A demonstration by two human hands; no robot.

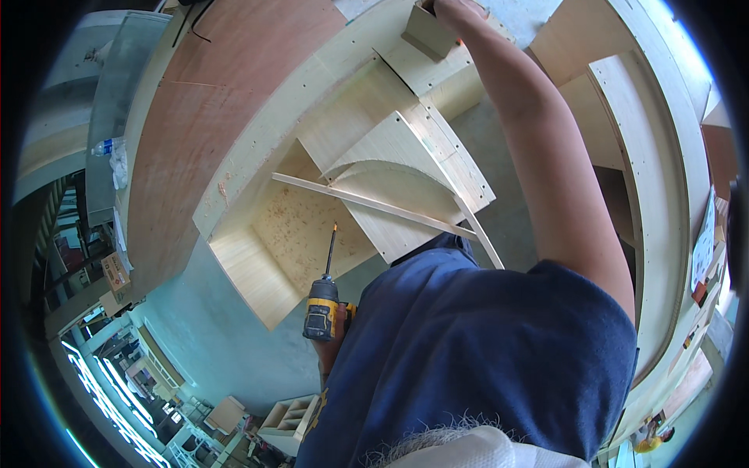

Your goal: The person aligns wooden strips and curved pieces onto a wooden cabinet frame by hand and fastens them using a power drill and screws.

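Note:
My left hand (340,326) is wrapped around a yellow and black cordless drill (321,310), low beside my body. Its long thin bit (331,253) points away from me, over an open pale plywood box (257,292) with wood dust and chips on its inner panel. My right arm stretches far forward. At the upper edge my right hand (459,11) is at a small brown box (427,35), its fingers mostly hidden. Between the hands lies a plywood panel (390,234) with a curved piece and thin wood strips (374,201) across it.
A long reddish-brown board (211,117) runs along the left side. Curved plywood cabinetwork (663,195) stands on the right. A plastic bottle (102,147) sits at the far left, and a small open wooden cabinet (290,417) stands on the floor behind.

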